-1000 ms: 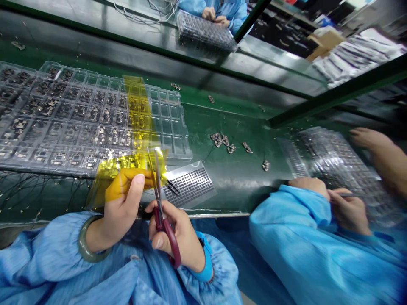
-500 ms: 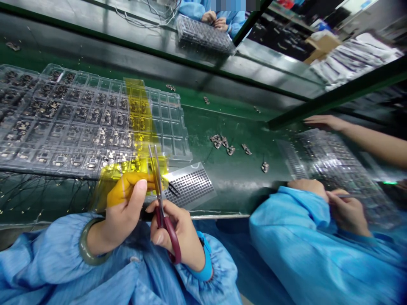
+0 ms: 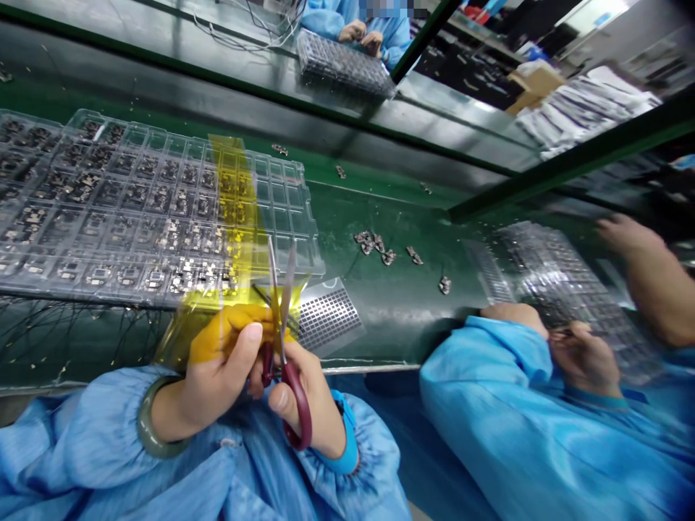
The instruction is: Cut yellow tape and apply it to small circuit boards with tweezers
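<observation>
My left hand is closed on a sheet of yellow transparent film, which lies over its fingers. One strip of this film stretches up across a clear compartment tray that holds small circuit boards. In my right hand are scissors with dark red handles. The scissors' blades point up and stand apart, beside the left fingertips, with the film around their lower part. A sheet of small dark squares lies just right of the blades. A thin dark tip shows through the film left of the blades.
Several small metal parts lie on the green bench. A co-worker's blue sleeve and hands are close on my right, by another tray. Black wires run along the near left edge. A green frame bar crosses above.
The scissors' blades have spread apart and shifted slightly right, along the film. My left hand has moved a little to the right. On the right, a co-worker's bare forearm has drawn back to the right.
</observation>
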Demonstrator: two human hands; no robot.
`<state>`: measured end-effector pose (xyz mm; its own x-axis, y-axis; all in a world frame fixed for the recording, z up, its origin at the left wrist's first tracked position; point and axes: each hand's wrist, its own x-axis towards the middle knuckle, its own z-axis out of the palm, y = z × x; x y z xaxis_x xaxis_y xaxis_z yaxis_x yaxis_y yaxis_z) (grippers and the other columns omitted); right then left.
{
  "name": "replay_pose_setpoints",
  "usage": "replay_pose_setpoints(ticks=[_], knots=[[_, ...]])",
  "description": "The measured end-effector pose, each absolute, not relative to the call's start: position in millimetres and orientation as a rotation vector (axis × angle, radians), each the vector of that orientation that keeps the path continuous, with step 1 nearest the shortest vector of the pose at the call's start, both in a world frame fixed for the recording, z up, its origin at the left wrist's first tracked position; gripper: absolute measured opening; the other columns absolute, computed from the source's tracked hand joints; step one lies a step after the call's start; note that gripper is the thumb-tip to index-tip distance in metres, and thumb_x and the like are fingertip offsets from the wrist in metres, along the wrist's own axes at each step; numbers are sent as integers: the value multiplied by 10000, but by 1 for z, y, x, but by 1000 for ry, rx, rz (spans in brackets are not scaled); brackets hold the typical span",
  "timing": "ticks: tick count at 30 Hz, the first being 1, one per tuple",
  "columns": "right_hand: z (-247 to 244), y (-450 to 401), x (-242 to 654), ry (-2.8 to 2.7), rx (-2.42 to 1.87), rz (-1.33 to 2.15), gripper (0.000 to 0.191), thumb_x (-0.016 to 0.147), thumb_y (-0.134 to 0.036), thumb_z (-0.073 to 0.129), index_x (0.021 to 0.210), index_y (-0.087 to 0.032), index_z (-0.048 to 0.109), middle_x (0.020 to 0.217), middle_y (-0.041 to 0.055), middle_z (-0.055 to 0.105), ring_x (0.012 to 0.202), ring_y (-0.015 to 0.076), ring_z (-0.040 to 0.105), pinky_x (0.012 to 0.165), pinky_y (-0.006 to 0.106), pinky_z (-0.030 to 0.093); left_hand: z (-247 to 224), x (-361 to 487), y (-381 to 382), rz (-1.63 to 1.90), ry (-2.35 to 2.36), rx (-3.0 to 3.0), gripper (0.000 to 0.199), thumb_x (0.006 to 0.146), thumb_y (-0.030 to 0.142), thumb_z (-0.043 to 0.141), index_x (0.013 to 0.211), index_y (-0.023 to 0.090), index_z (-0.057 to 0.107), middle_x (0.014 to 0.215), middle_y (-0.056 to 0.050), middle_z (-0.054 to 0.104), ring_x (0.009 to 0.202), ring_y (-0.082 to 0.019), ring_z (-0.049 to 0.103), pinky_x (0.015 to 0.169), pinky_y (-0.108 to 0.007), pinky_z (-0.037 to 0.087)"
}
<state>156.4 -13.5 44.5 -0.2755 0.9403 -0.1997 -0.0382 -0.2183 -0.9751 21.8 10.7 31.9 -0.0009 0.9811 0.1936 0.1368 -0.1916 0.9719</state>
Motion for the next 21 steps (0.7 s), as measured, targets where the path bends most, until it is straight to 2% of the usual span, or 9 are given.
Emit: replay_pose_setpoints(ticks=[3,5,9,13,18,21], knots=[[47,-11,155,-1270,-1155,1584,630,674,-812,642,733,-200,505,603,-19,520,527,122,441,523,267,381,34,23,9,1288,1212,1389,269,964,419,512,843,237,669,754,-24,744,632,-170,696,571,-284,572],[47,-11,154,-1257,-1152,1589,627,674,-810,645,716,-202,496,592,-26,501,519,117,422,514,264,367,32,23,8,1288,1194,1380,264,965,415,514,848,235,668,747,-24,742,644,-175,698,575,-289,573],[45,-13,153,-1159,-1208,1611,635,630,-793,699,719,-201,488,593,-41,483,516,105,416,500,247,359,26,20,9,1264,1147,1448,252,987,341,489,854,224,669,721,-11,720,755,-176,708,697,-291,568],[41,-15,156,-1127,-1232,1638,636,608,-774,732,733,-198,493,586,-48,478,492,95,414,460,229,330,21,19,9,1298,1159,1531,166,981,268,507,953,229,666,853,-11,737,871,-160,698,847,-293,530],[40,-13,159,-1198,-1207,1587,627,636,-773,715,737,-179,540,591,-24,505,522,111,445,493,240,373,22,18,9,1299,1128,1569,161,984,267,486,967,229,641,833,-19,733,834,-173,710,803,-306,547],[42,-13,158,-1193,-1226,1585,633,628,-774,718,760,-176,557,585,-34,486,517,109,429,487,239,368,21,16,8,1291,1141,1578,162,980,273,497,970,234,654,876,-27,745,852,-181,710,827,-321,541]])
